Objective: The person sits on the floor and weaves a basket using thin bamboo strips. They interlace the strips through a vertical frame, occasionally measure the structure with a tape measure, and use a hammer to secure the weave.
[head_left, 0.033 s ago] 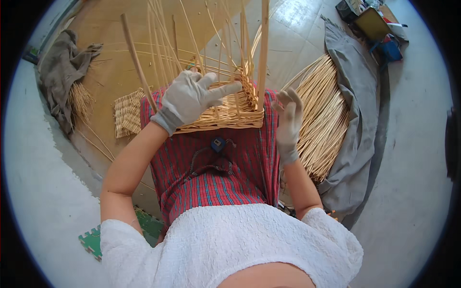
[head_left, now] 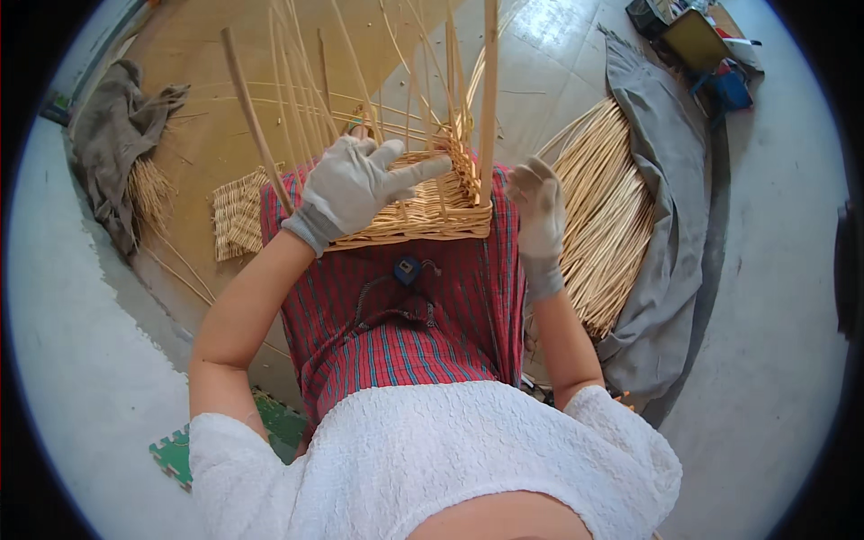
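Observation:
A partly woven wicker basket [head_left: 432,227] rests across my lap, with thin upright canes and thicker wooden posts [head_left: 489,108] rising from it. My left hand [head_left: 355,184], in a pale work glove, lies over the basket's near left part among the canes. Its fingers are apart, and one stretches to the right. My right hand [head_left: 540,211], gloved too, is raised just right of the basket, apart from it. The fingers there are curled together; whatever may be between them is too small to see.
A large bundle of cane [head_left: 607,216] lies at the right on a grey cloth [head_left: 666,198]. Woven pieces [head_left: 236,214] sit left of my lap. Another grey cloth [head_left: 117,135] covers canes at far left. A blue tape measure [head_left: 407,270] lies on my checked red apron [head_left: 405,351].
The fingers of my right hand have curled closer together. The basket has shifted very slightly to the left; my left hand stays nearly where it was.

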`<state>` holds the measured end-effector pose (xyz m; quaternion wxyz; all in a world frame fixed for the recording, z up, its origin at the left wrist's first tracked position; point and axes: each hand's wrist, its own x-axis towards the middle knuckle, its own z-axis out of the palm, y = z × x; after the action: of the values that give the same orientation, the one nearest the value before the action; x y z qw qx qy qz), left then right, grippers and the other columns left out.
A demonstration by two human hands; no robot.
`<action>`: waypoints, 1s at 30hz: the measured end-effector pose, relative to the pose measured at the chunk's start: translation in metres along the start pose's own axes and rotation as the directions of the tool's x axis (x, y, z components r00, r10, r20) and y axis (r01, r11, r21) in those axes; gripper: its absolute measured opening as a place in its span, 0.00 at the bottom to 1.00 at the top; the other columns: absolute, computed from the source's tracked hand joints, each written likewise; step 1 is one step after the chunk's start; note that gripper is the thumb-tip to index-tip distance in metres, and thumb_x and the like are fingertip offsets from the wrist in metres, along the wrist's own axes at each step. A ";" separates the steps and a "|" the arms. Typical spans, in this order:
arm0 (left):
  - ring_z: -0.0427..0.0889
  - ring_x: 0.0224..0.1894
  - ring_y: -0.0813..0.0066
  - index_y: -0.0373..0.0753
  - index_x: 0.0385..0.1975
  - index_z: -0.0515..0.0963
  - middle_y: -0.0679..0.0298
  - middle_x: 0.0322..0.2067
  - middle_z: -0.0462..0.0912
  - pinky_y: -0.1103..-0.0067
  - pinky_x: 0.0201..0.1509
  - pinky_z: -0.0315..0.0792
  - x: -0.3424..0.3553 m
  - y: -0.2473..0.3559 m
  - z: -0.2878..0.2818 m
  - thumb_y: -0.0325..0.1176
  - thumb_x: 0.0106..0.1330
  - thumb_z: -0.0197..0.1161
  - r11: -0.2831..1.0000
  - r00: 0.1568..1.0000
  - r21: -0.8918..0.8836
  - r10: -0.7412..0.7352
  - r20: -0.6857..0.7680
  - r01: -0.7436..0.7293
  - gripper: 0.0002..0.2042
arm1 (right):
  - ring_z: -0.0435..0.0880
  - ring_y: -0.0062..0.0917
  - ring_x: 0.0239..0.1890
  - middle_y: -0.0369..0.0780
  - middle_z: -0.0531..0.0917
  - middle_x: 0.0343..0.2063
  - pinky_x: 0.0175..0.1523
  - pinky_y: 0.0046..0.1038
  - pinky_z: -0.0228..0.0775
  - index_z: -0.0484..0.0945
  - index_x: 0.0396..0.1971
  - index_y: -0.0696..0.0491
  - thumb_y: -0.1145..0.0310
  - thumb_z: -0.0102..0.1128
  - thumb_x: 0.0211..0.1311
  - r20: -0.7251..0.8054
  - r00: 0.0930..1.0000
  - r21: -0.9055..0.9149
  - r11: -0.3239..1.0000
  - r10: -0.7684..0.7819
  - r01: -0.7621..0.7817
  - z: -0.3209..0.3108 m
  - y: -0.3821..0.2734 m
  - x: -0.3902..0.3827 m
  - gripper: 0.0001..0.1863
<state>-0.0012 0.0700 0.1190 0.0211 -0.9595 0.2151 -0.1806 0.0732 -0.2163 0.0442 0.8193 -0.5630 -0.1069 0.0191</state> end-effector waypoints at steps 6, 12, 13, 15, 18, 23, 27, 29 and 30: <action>0.84 0.36 0.66 0.67 0.71 0.70 0.62 0.49 0.83 0.70 0.43 0.74 -0.004 -0.004 0.011 0.48 0.65 0.68 0.998 0.998 -0.064 0.016 -0.062 -0.020 0.31 | 0.83 0.27 0.47 0.42 0.83 0.44 0.55 0.31 0.77 0.72 0.64 0.60 0.41 0.44 0.80 0.253 0.952 0.233 0.943 0.175 -0.236 0.014 0.019 0.033 0.35; 0.83 0.30 0.69 0.66 0.73 0.67 0.62 0.46 0.84 0.73 0.35 0.75 0.004 -0.006 0.013 0.46 0.65 0.68 0.998 1.000 -0.055 0.009 -0.019 -0.010 0.34 | 0.77 0.18 0.30 0.35 0.82 0.32 0.40 0.23 0.73 0.77 0.60 0.60 0.38 0.41 0.79 0.350 0.912 0.033 0.970 0.214 -0.240 0.023 0.030 0.035 0.37; 0.83 0.28 0.70 0.66 0.74 0.67 0.62 0.44 0.84 0.74 0.32 0.75 0.009 -0.004 0.009 0.45 0.66 0.68 0.999 1.000 -0.042 0.000 0.013 0.001 0.34 | 0.77 0.17 0.30 0.35 0.82 0.31 0.39 0.22 0.73 0.77 0.59 0.60 0.38 0.41 0.79 0.331 0.919 0.058 0.968 0.214 -0.246 0.025 0.031 0.035 0.37; 0.83 0.31 0.67 0.69 0.76 0.61 0.63 0.35 0.80 0.73 0.31 0.78 0.019 0.005 -0.001 0.50 0.70 0.62 0.993 0.973 0.067 -0.106 0.207 0.094 0.33 | 0.78 0.18 0.30 0.35 0.83 0.31 0.39 0.23 0.74 0.77 0.59 0.60 0.40 0.41 0.80 0.306 0.930 0.072 0.969 0.202 -0.234 0.026 0.031 0.034 0.36; 0.83 0.29 0.67 0.72 0.78 0.57 0.62 0.29 0.78 0.74 0.27 0.79 0.017 0.011 0.000 0.53 0.73 0.58 0.977 0.943 0.133 -0.196 0.268 0.165 0.33 | 0.81 0.21 0.37 0.37 0.83 0.37 0.45 0.27 0.77 0.77 0.59 0.60 0.45 0.44 0.81 0.273 0.947 0.039 0.982 0.169 -0.187 0.023 0.025 0.031 0.31; 0.84 0.29 0.67 0.71 0.79 0.54 0.62 0.29 0.78 0.72 0.25 0.78 0.014 0.008 -0.008 0.53 0.72 0.58 0.983 0.950 0.131 -0.163 0.267 0.132 0.35 | 0.84 0.29 0.48 0.43 0.83 0.46 0.56 0.33 0.77 0.77 0.60 0.57 0.64 0.63 0.74 0.123 0.963 -0.571 0.777 -0.238 0.265 0.012 -0.003 0.003 0.20; 0.85 0.31 0.67 0.68 0.79 0.53 0.63 0.32 0.80 0.71 0.26 0.79 0.023 0.010 -0.012 0.54 0.70 0.59 0.985 0.925 0.135 -0.147 0.351 0.106 0.38 | 0.79 0.39 0.59 0.38 0.81 0.53 0.65 0.45 0.69 0.85 0.51 0.46 0.59 0.80 0.46 0.637 0.721 -0.659 0.291 -0.273 0.693 0.038 -0.018 -0.038 0.28; 0.84 0.29 0.68 0.67 0.80 0.52 0.63 0.35 0.81 0.71 0.28 0.79 0.031 0.012 -0.016 0.55 0.68 0.61 0.990 0.941 0.110 -0.114 0.320 0.083 0.39 | 0.73 0.42 0.67 0.41 0.79 0.60 0.71 0.49 0.64 0.84 0.54 0.49 0.48 0.77 0.47 0.650 0.748 -0.710 0.240 -0.136 0.661 0.053 0.001 -0.051 0.34; 0.84 0.27 0.68 0.67 0.80 0.52 0.63 0.36 0.81 0.71 0.28 0.79 0.030 0.010 -0.020 0.55 0.67 0.62 0.995 0.951 0.073 -0.086 0.298 0.067 0.40 | 0.71 0.43 0.69 0.41 0.77 0.63 0.74 0.51 0.60 0.84 0.54 0.51 0.47 0.75 0.49 0.645 0.746 -0.728 0.164 -0.166 0.665 0.056 0.021 -0.056 0.34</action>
<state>0.0133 0.0492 0.1466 0.0761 -0.9823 0.1663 -0.0398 0.0096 -0.1658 0.0352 0.2550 -0.8536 -0.4253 -0.1595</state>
